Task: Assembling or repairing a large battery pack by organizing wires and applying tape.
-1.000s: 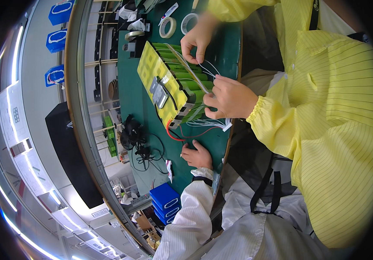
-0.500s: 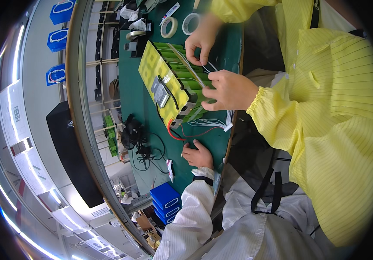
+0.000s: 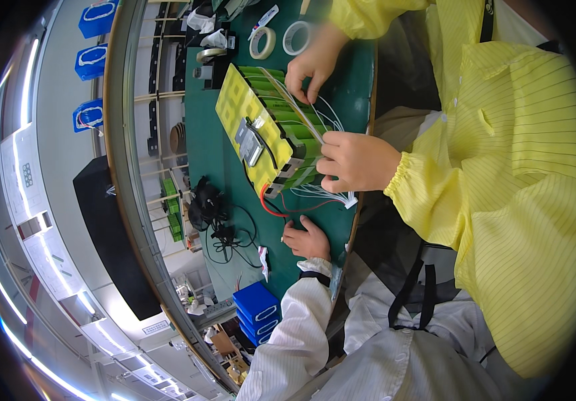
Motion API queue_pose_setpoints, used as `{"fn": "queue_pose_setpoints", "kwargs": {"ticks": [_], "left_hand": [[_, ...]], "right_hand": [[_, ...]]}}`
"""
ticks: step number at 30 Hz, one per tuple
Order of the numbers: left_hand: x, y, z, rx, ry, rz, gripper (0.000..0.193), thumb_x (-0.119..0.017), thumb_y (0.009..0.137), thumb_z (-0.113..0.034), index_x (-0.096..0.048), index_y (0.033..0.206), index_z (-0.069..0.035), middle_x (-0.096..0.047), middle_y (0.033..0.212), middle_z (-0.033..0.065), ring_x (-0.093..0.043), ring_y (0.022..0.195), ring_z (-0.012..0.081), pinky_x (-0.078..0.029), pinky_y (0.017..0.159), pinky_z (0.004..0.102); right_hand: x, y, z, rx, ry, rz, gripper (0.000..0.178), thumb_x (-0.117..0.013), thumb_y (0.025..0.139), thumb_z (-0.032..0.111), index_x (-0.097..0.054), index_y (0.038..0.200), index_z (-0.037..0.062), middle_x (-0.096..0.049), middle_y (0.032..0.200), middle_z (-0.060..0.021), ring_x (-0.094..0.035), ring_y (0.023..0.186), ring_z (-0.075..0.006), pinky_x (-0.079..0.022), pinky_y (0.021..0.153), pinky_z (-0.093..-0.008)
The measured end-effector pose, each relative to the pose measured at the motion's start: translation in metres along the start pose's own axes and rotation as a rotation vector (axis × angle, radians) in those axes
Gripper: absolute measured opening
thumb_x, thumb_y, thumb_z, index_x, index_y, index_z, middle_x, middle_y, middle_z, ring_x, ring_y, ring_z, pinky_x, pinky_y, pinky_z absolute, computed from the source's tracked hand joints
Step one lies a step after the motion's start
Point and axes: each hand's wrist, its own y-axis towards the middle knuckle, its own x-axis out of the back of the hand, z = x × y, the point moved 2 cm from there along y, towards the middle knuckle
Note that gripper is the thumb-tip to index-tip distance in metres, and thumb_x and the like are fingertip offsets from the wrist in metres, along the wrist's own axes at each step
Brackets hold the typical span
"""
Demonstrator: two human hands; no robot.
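A battery pack (image 3: 261, 127) with a yellow top sheet and green cells lies on the green table mat (image 3: 214, 174). Thin white wires (image 3: 301, 110) run across its cells between my two hands. My right hand (image 3: 313, 63) pinches the wires at the pack's far end. At the pack's near corner my left hand (image 3: 358, 162) is closed on the same bundle, beside a white connector (image 3: 349, 199) and a red lead (image 3: 271, 207). Both of my sleeves are yellow.
A co-worker's hand (image 3: 306, 240) in a white sleeve rests on the mat near the red lead. Two tape rolls (image 3: 263, 43) lie by my right hand. Black cables and clips (image 3: 211, 214) sit mid-mat. Blue bins (image 3: 258, 311) stand further along the bench.
Both my hands have dropped slightly onto the pack, so the white wires lie closer to the cells. The co-worker's hand has stayed put.
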Motion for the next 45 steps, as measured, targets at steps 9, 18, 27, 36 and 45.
{"fn": "queue_pose_setpoints", "kwargs": {"ticks": [9, 18, 27, 36, 45], "left_hand": [[0.0, -0.001, -0.001, -0.013, 0.004, -0.021, 0.047, -0.057, 0.096, -0.047, -0.053, 0.124, -0.01, -0.054, 0.128, 0.0164, -0.054, 0.118, 0.0391, -0.041, 0.097, 0.0511], [-0.002, 0.001, 0.002, -0.014, -0.006, -0.015, 0.047, -0.058, 0.095, -0.046, -0.052, 0.124, -0.009, -0.054, 0.126, 0.0172, -0.053, 0.118, 0.0396, -0.041, 0.096, 0.0517], [0.0, 0.002, 0.002, -0.001, -0.016, 0.004, 0.049, -0.059, 0.094, -0.045, -0.052, 0.126, -0.008, -0.053, 0.126, 0.0185, -0.051, 0.12, 0.0405, -0.04, 0.097, 0.0523], [0.007, 0.008, 0.005, 0.005, -0.004, -0.028, 0.048, -0.059, 0.095, -0.045, -0.051, 0.125, -0.008, -0.054, 0.125, 0.0184, -0.052, 0.118, 0.0409, -0.041, 0.096, 0.0523], [0.006, 0.009, 0.005, 0.009, 0.004, -0.023, 0.048, -0.059, 0.095, -0.045, -0.052, 0.125, -0.009, -0.055, 0.125, 0.0176, -0.052, 0.119, 0.0399, -0.041, 0.096, 0.0517]], "right_hand": [[-0.003, -0.006, 0.011, -0.056, -0.032, -0.004, 0.036, -0.073, 0.072, 0.014, -0.047, 0.096, 0.0205, -0.053, 0.09, -0.0046, -0.055, 0.074, -0.0263, -0.05, 0.071, -0.0373], [-0.006, -0.008, 0.016, -0.127, -0.064, -0.056, 0.042, -0.072, 0.066, 0.014, -0.047, 0.099, 0.0208, -0.053, 0.094, -0.0049, -0.057, 0.079, -0.028, -0.054, 0.08, -0.0394], [-0.015, -0.009, 0.015, -0.125, -0.04, -0.112, 0.041, -0.071, 0.066, 0.013, -0.047, 0.099, 0.0188, -0.053, 0.093, -0.0069, -0.058, 0.08, -0.0295, -0.055, 0.079, -0.0416], [-0.024, 0.0, 0.019, -0.15, -0.003, -0.132, 0.041, -0.071, 0.066, 0.013, -0.046, 0.099, 0.0174, -0.054, 0.093, -0.0077, -0.058, 0.081, -0.0296, -0.055, 0.078, -0.0415], [-0.026, -0.006, 0.022, -0.122, 0.015, -0.106, 0.042, -0.07, 0.069, 0.012, -0.045, 0.102, 0.0177, -0.053, 0.099, -0.0084, -0.058, 0.088, -0.0286, -0.055, 0.081, -0.041]]}}
